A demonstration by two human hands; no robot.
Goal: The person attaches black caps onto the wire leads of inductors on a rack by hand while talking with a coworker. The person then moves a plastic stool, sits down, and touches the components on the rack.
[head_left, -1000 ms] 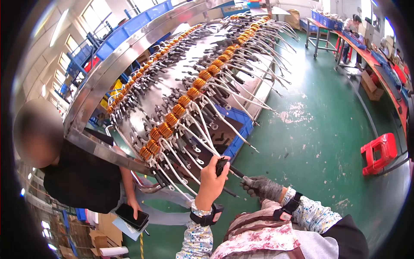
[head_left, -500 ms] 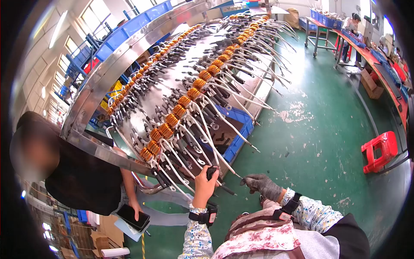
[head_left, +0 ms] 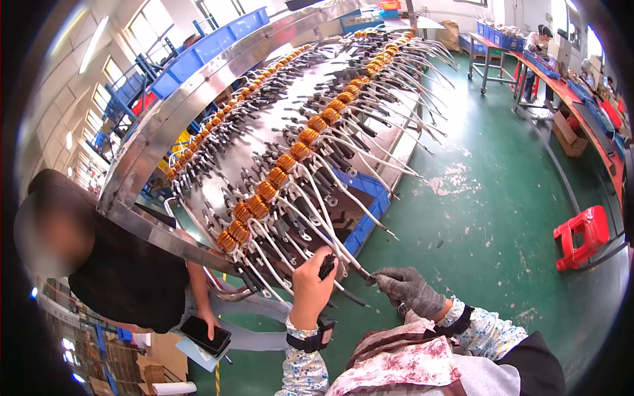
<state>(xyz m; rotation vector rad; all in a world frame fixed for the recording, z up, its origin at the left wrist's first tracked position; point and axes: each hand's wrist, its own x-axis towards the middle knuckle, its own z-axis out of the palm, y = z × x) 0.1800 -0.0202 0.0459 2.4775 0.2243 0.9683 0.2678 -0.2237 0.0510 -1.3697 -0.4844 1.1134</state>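
Note:
My bare left hand (head_left: 313,289) is closed around a bunch of short black sleeves (head_left: 327,266), seen at its thumb side. My right hand (head_left: 411,292), in a grey glove, pinches a short black sleeve (head_left: 365,273) at the tip of a long white wire (head_left: 322,228). The sleeve sits around the wire's end. That wire runs back to a row of copper-wound coils (head_left: 266,191) on a metal table (head_left: 254,142). Other white and black leads, some tipped with ring terminals, hang over the table's edge near my left hand.
A blue bin (head_left: 370,208) with black pieces is under the leads. A metal frame bar (head_left: 165,99) arches across the left. A person (head_left: 132,264) stands at left holding a phone (head_left: 206,334). A red stool (head_left: 581,237) and a workbench (head_left: 568,99) are on the right.
A black sleeve now covers the white wire's tip, which was bare before. My right hand has closed in on that tip. My left hand has shifted slightly, still holding its black sleeves.

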